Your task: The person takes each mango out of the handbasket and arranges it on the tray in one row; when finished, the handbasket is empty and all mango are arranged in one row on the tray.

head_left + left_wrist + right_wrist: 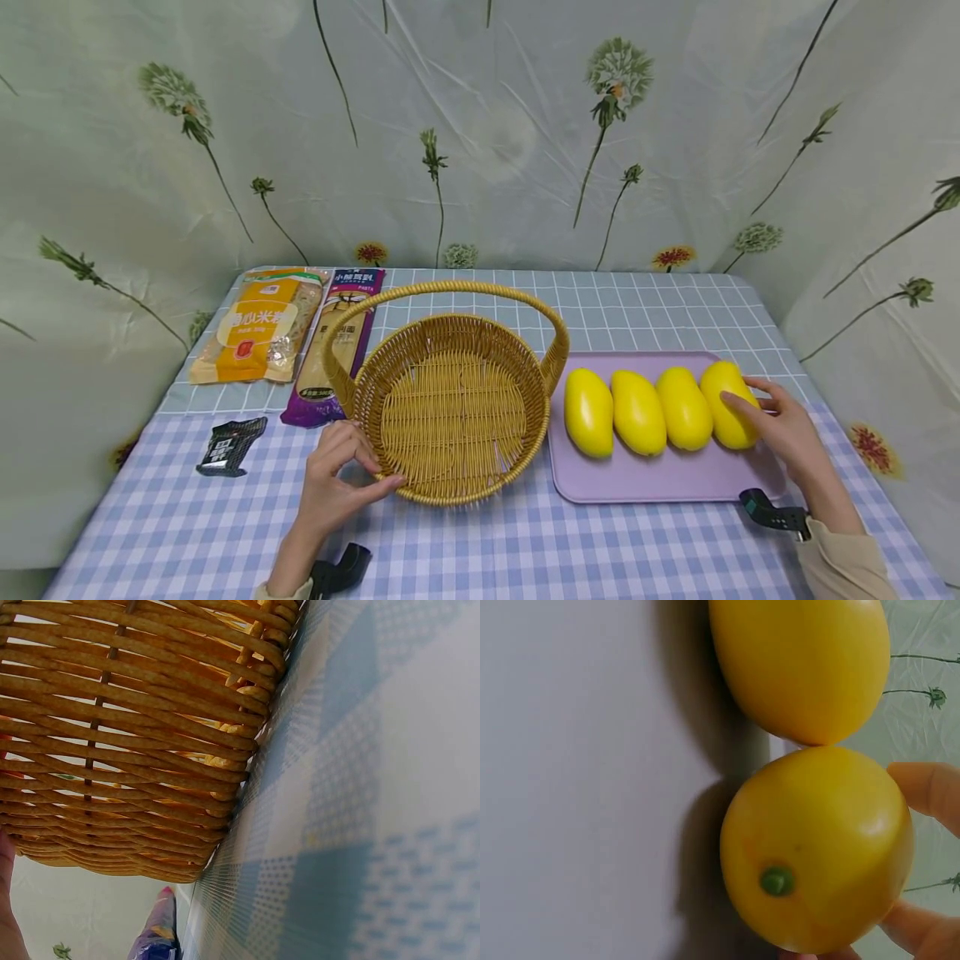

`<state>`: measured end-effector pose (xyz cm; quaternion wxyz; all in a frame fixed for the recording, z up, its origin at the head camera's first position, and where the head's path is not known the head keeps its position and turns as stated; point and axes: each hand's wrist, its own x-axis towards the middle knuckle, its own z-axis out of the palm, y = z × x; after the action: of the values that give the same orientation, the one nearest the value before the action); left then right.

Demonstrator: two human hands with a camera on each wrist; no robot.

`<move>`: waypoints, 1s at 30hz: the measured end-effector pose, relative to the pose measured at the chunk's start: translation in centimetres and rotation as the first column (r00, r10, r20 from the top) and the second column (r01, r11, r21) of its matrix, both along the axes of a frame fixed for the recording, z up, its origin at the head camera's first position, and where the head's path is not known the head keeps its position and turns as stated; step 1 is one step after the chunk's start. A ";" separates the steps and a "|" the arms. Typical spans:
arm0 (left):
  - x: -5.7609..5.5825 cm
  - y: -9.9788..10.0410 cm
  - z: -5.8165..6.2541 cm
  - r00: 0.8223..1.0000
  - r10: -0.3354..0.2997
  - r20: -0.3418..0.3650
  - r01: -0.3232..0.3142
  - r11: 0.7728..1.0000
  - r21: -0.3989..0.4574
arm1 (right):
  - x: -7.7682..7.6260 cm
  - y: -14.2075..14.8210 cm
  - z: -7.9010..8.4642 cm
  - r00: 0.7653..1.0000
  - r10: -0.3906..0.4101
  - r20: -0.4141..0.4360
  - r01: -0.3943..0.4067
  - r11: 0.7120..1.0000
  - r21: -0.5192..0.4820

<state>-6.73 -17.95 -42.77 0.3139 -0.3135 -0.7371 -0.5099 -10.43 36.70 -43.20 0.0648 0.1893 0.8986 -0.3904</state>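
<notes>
A round wicker basket (454, 408) with a tall arched handle stands in the middle of the table, nothing inside it. My left hand (341, 473) holds its near-left rim, thumb over the edge and fingers at the outer side; the left wrist view shows the woven wall (127, 742) up close. On a lilac tray (637, 483) to the right lie several yellow mangoes in a row. My right hand (783, 425) grips the rightmost mango (726, 404) between thumb and fingers. In the right wrist view this mango (817, 847) shows a green stem stub and touches its neighbour (802, 667).
Left of the basket lie a purple pasta pack (330, 350) and an orange-and-clear food bag (258, 327). A small black packet (232, 447) is nearer the front left. Behind the checked tablecloth (480, 550) hangs a flower-printed curtain (510, 200).
</notes>
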 end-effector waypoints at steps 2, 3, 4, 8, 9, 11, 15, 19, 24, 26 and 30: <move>0.0 0.0 0.0 1.000 0.001 -0.001 -0.001 1.000 0.001 | -0.1 0.0 0.1 1.000 0.001 0.018 -0.002 1.000 0.023; 0.0 0.0 0.0 1.000 0.001 -0.001 -0.001 1.000 0.002 | -0.1 0.0 0.1 1.000 0.011 0.023 -0.012 1.000 0.026; 0.0 0.0 0.0 1.000 0.001 -0.003 -0.001 1.000 0.002 | -0.1 -0.1 0.3 0.999 0.024 0.026 -0.025 0.999 0.025; 0.0 0.0 0.0 1.000 0.002 -0.008 -0.002 1.000 0.001 | 0.1 -0.3 0.7 0.997 0.063 0.043 -0.064 0.998 0.022; 0.0 0.0 0.0 1.000 0.002 -0.009 -0.002 1.000 0.000 | 0.1 -0.3 0.9 0.996 0.071 0.050 -0.072 0.997 0.023; 0.0 0.0 0.0 1.000 0.003 -0.009 -0.003 1.000 -0.001 | 0.1 -0.4 1.1 0.994 0.083 0.064 -0.085 0.996 0.024; 0.0 0.0 0.1 1.000 0.003 -0.012 -0.003 1.000 -0.001 | 0.0 -0.4 1.4 0.991 0.109 0.080 -0.112 0.993 0.028; 0.0 0.0 0.2 1.000 0.001 -0.016 -0.001 1.000 -0.001 | 0.1 -0.4 1.5 0.991 0.117 0.065 -0.119 0.992 0.033; 0.0 0.0 0.2 1.000 0.001 -0.020 -0.001 1.000 -0.004 | 0.2 -0.4 1.2 0.994 0.104 0.044 -0.107 0.993 0.058; 0.0 0.0 0.2 1.000 0.002 -0.021 -0.002 1.000 -0.005 | 0.1 -0.2 0.9 0.995 0.096 0.012 -0.097 0.992 0.081; 0.1 0.1 0.2 1.000 0.001 -0.023 -0.001 1.000 -0.005 | 0.0 0.6 -0.6 0.992 0.068 -0.103 -0.051 0.986 0.160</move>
<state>-6.67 -17.90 -42.59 0.3216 -0.3197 -0.7350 -0.5041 -10.48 37.30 -43.79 0.0125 0.1454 0.9340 -0.3260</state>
